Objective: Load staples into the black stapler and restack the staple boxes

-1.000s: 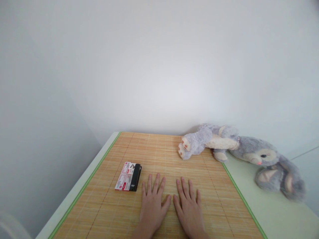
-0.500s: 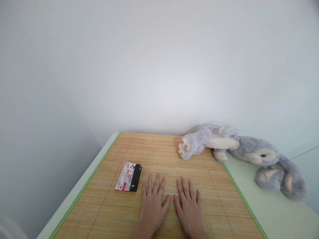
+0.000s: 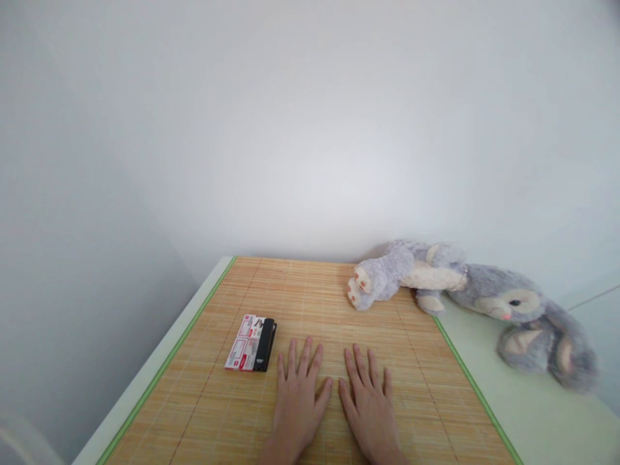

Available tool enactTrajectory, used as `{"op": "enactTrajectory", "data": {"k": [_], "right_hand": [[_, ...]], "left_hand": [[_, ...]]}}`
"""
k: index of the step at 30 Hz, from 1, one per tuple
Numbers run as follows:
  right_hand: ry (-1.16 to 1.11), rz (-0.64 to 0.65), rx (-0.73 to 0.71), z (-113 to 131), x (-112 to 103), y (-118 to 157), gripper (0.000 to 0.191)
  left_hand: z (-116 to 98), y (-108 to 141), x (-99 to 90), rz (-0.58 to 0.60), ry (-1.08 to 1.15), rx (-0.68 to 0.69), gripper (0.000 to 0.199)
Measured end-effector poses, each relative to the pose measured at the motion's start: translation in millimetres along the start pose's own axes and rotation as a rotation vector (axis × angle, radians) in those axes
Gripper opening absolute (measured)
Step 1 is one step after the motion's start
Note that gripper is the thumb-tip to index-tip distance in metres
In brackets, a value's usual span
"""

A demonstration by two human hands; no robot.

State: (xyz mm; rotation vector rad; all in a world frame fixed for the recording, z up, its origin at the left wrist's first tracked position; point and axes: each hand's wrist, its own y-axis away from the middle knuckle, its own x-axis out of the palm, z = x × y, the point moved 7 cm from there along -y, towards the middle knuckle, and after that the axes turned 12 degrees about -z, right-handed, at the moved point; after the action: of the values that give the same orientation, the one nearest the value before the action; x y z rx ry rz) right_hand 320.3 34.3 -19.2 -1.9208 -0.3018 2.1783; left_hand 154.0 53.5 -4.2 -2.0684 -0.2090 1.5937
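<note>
Left hand (image 3: pixel 296 402) and right hand (image 3: pixel 372 407), grip wide and empty, are laid on the bamboo mat (image 3: pixel 310 300) near the printed pack (image 3: pixel 250 343), maybe to rest.

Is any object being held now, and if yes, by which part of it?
Nothing is held. The left grip and right grip lie open, palms down, on the slatted mat; the red-white-black item lies apart.

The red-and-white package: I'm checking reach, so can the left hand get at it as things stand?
Probably yes: the left hand lies flat, just right of the red-and-white package; only a strip of bamboo mat shows between them, with nothing blocking the way.
</note>
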Motion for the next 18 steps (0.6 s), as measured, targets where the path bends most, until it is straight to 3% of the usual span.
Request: {"op": "enactTrajectory", "data": {"k": [18], "right_hand": [[-0.050,-0.001,0.009,-0.6,-1.5,-0.8,0.064]], "left_hand": [[0.6,-1.8,-0.4,-0.008,0.029,-0.002,0.070]]}}
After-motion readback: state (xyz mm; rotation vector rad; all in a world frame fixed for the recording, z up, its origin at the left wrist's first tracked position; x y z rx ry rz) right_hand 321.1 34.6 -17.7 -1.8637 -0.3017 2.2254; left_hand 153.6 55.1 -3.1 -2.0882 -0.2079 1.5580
